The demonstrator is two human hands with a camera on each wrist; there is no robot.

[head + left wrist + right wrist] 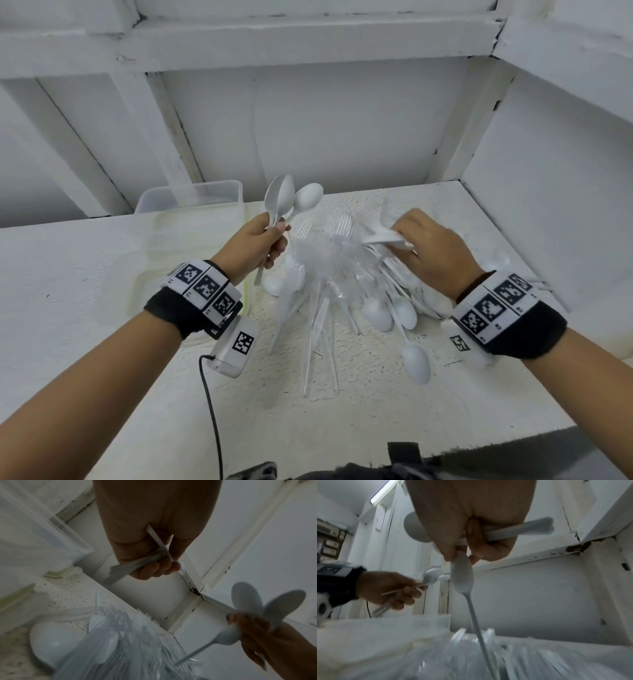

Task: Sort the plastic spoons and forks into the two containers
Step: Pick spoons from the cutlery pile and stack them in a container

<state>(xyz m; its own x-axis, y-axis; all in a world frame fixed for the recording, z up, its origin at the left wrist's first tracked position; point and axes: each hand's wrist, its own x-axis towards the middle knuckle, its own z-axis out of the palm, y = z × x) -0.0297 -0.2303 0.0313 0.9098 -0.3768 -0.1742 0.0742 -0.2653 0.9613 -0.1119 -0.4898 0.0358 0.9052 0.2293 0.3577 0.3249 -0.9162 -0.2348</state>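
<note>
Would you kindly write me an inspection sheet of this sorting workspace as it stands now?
Surface: white speckled shelf, rough, paint flecked.
Job's things: mixed pile of clear forks and white spoons; clear container at back left, contents cannot be told.
Clutter: nothing seen.
Hands: left hand grips several white spoons, bowls up; right hand holds white spoons above the pile.
Cables: black cable from the left wrist unit.
Surroundings: white wooden walls, cracked joints.

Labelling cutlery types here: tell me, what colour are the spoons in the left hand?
White spoons, seen best in the head view.
</note>
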